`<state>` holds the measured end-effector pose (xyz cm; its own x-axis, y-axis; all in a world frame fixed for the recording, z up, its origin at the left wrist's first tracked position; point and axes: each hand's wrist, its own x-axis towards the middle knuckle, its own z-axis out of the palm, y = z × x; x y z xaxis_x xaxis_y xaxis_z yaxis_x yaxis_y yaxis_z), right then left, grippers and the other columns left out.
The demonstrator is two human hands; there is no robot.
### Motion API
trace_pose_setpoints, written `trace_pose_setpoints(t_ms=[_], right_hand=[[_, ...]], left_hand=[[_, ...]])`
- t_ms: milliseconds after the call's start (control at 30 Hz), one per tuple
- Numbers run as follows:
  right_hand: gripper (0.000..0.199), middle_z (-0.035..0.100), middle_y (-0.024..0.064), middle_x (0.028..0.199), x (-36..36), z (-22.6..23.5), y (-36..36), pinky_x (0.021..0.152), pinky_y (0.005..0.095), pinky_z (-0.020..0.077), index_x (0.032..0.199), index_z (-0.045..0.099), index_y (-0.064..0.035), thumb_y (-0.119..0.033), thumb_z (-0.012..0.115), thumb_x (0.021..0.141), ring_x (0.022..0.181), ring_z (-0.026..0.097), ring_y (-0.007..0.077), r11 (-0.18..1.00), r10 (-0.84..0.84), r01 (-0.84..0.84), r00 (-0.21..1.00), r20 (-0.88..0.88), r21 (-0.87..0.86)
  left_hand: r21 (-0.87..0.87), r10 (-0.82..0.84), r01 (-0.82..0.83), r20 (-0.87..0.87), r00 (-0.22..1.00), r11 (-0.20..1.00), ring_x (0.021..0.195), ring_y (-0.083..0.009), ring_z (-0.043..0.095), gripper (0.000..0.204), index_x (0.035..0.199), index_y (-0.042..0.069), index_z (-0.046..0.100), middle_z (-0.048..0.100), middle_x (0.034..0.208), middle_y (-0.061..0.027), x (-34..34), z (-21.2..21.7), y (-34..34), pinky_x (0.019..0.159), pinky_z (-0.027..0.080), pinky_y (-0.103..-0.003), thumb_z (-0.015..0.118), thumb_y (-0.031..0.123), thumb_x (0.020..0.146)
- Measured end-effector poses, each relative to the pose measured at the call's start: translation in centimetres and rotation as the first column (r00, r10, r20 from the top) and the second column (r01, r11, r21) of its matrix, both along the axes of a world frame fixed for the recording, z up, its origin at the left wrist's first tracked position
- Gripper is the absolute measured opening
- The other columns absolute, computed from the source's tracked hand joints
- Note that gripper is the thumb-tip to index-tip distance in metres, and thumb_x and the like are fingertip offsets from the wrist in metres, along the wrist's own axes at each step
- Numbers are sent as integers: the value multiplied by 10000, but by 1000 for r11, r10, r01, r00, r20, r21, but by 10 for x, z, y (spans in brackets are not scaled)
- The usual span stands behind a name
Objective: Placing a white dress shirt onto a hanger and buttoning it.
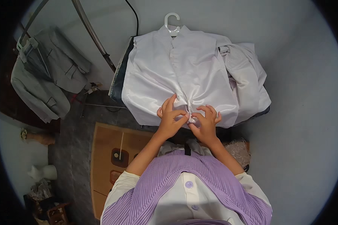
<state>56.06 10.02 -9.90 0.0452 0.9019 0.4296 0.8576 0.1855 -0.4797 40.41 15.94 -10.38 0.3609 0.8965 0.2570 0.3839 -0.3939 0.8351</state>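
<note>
Two closed pinches: the left hand (pixel 170 120) and right hand (pixel 205 124) grip the placket (pixel 178 80) of a white satin shirt (pixel 148 71) near its lower edge, seemingly to hold both sides together. Before us the shirt lies front up, plastic hanger (pixel 172 14) in its collar (pixel 163 33), probably preserving shape.

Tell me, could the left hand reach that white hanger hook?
Probably yes: only the glossy white shirt lies between the left hand and the white hanger hook, which sticks out past the collar. The hand, pinching the shirt, would likely have to let go first.
</note>
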Motion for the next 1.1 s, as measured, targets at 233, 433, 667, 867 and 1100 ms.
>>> trace_pose_setpoints(t_ms=[233, 433, 667, 867, 1100], right_hand=[[234, 453, 27, 1338, 19, 16, 1, 1057, 382, 108, 984, 698, -106, -217, 546, 845, 1284, 289, 225, 940, 129, -250, 890, -437, -231], [400, 267, 41, 1482, 23, 20, 2, 1074, 456, -25, 1244, 600, -155, -244, 434, 892, 1372, 144, 239, 877, 174, -364, 849, -498, -315], [524, 201, 86, 1513, 3, 19, 6, 1102, 391, 6, 1376, 458, -183, -268, 355, 870, 1372, 138, 267, 888, 126, -311, 873, -472, -339], [580, 168, 88, 1522, -4, 11, 13, 1117, 398, 53, 1392, 427, -138, -348, 299, 866, 1358, 151, 289, 875, 97, -378, 748, -656, -302], [634, 206, 132, 1490, 1, 7, 15, 1102, 409, 96, 1392, 427, -139, -340, 537, 800, 1355, 172, 310, 896, 161, -352, 825, -542, -271]], left_hand=[[-17, 33, -34, -38, 999, 999, 1328, -308, 257, 169, 762, 124, 697, 338, 1444, -155, -7, -6, 8, 1021, 46, -538, 689, 293, 758], [-19, -59, 59, -32, 998, 998, 1354, -319, 192, 201, 797, 135, 718, 263, 1474, -206, -4, 1, -2, 1037, 41, -469, 701, 332, 762], [-50, -222, 219, -56, 973, 974, 1382, -356, 105, 255, 896, 171, 729, 104, 1513, -250, -7, -7, -4, 1052, 31, -464, 713, 381, 751], [1, -223, 223, -45, 974, 975, 1384, -365, 90, 368, 975, 131, 714, 110, 1504, -267, -5, -11, -4, 1059, 46, -474, 731, 404, 730], [68, -192, 193, -23, 981, 979, 1362, -343, 169, 195, 883, 113, 719, 129, 1518, -227, -5, -23, 1, 1041, 61, -463, 684, 261, 761]])
